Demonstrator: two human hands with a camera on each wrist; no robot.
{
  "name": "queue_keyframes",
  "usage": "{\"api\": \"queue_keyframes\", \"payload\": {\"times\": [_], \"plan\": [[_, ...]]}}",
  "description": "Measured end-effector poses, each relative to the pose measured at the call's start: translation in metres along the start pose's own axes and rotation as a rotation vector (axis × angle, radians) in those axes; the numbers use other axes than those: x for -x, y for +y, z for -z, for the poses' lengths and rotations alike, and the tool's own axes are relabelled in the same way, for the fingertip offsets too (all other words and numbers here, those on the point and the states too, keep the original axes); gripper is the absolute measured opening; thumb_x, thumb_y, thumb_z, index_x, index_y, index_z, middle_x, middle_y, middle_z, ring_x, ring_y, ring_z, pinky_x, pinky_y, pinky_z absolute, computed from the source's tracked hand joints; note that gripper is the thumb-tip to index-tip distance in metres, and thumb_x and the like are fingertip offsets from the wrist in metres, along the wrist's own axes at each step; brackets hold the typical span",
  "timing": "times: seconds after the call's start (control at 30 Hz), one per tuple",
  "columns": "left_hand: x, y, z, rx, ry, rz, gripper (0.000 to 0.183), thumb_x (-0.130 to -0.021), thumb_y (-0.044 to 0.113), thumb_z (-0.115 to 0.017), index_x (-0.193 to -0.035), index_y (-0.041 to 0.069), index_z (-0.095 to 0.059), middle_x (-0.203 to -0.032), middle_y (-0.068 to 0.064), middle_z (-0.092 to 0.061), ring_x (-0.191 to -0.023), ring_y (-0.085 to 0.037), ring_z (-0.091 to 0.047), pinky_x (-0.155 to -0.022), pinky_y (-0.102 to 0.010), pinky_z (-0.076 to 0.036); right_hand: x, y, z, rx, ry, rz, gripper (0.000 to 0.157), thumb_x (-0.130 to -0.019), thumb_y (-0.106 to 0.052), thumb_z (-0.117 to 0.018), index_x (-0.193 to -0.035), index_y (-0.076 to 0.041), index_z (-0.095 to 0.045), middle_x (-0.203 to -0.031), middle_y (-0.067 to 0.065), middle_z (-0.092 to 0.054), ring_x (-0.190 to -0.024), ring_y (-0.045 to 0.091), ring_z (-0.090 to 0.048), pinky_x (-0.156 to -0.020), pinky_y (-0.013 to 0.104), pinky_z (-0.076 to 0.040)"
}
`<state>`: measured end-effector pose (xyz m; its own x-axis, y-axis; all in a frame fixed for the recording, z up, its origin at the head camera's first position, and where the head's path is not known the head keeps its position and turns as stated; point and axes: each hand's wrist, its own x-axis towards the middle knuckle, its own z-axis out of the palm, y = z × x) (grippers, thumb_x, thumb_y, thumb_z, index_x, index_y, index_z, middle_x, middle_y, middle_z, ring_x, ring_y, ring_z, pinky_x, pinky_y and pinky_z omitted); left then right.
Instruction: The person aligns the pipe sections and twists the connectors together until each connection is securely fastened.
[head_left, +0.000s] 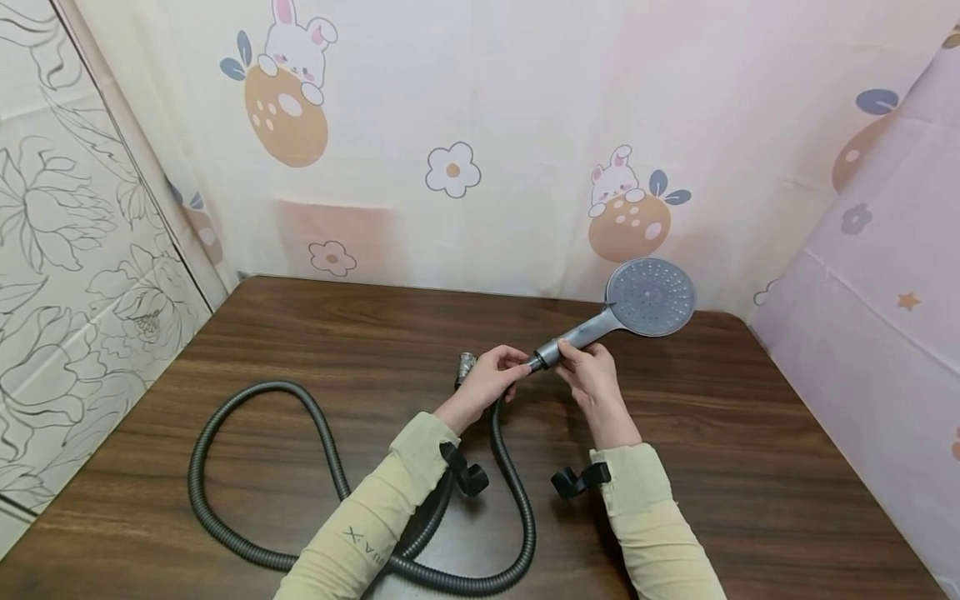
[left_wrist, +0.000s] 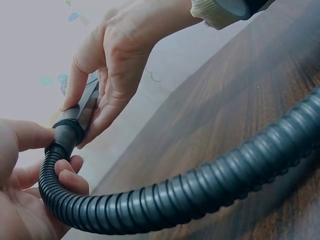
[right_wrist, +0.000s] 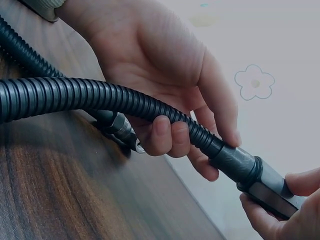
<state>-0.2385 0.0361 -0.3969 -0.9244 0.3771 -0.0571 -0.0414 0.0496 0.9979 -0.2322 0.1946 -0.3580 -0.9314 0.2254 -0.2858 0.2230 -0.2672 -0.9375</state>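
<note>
A grey shower head [head_left: 649, 297] with a round, dotted face is raised over the back of the table. My right hand [head_left: 596, 379] grips its handle [head_left: 579, 335] low down, near the joint. My left hand [head_left: 487, 385] pinches the smooth end collar [right_wrist: 232, 162] of a dark ribbed shower hose [head_left: 517, 492] between thumb and finger, and its other fingers curl under the hose. Collar and handle meet end to end in a straight line. Any thread between them is hidden.
The hose's other end, a metal fitting [head_left: 467, 364], lies on the brown wooden table [head_left: 750, 467] behind my left hand. Hose loops spread left and toward the front, passing beneath my left forearm. A patterned curtain [head_left: 510, 100] hangs behind the table.
</note>
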Motion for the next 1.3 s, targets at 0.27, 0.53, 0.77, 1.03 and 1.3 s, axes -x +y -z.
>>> {"api": "queue_keyframes", "payload": {"times": [0.27,0.53,0.77,1.03,1.3], "plan": [[0.0011,0.0003,0.0024,0.044,-0.031,0.005,0.027,-0.095,0.019,-0.048,-0.114,0.0,-0.052,-0.104,-0.025,-0.062,-0.054,-0.013,-0.044,-0.05,-0.023,-0.039,-0.0011,0.0014,0.0004,0.003,-0.004,0.005,0.031,-0.091,-0.006,-0.05,-0.118,-0.001,-0.035,-0.113,0.012,-0.044,-0.082,0.005,-0.056,-0.093,0.032,-0.042],[0.0015,-0.0016,0.0,0.029,-0.009,-0.016,0.025,-0.093,0.018,-0.052,-0.113,0.003,-0.053,-0.106,-0.027,-0.059,-0.053,-0.01,-0.044,-0.05,-0.022,-0.039,-0.0014,0.0012,0.0003,-0.002,-0.008,0.0,0.038,-0.091,-0.006,-0.05,-0.124,0.001,-0.032,-0.115,0.012,-0.044,-0.086,0.006,-0.056,-0.096,0.034,-0.039],[0.0022,0.001,-0.0008,0.023,-0.007,-0.018,0.025,-0.091,0.014,-0.055,-0.112,0.002,-0.053,-0.103,-0.026,-0.057,-0.053,-0.011,-0.044,-0.05,-0.024,-0.039,-0.0014,0.0016,0.0005,-0.034,-0.024,0.01,0.031,-0.091,-0.005,-0.051,-0.118,-0.002,-0.035,-0.113,0.011,-0.044,-0.087,0.008,-0.057,-0.094,0.032,-0.042],[0.0,0.0003,0.0002,0.029,-0.016,-0.024,0.029,-0.09,0.012,-0.056,-0.115,-0.002,-0.052,-0.093,-0.014,-0.058,-0.054,-0.013,-0.044,-0.049,-0.026,-0.038,-0.0023,0.0024,0.0004,-0.036,-0.022,0.019,0.026,-0.091,-0.003,-0.05,-0.112,-0.003,-0.037,-0.11,0.011,-0.044,-0.08,0.004,-0.057,-0.09,0.03,-0.045],[0.001,-0.0007,-0.0016,0.002,0.014,-0.016,0.025,-0.088,0.013,-0.059,-0.11,0.003,-0.054,-0.088,-0.003,-0.055,-0.054,-0.011,-0.044,-0.049,-0.023,-0.039,-0.0014,0.0017,0.0008,-0.016,-0.017,0.004,0.033,-0.091,-0.005,-0.051,-0.119,-0.001,-0.035,-0.114,0.011,-0.043,-0.094,0.011,-0.055,-0.095,0.033,-0.041]]}}
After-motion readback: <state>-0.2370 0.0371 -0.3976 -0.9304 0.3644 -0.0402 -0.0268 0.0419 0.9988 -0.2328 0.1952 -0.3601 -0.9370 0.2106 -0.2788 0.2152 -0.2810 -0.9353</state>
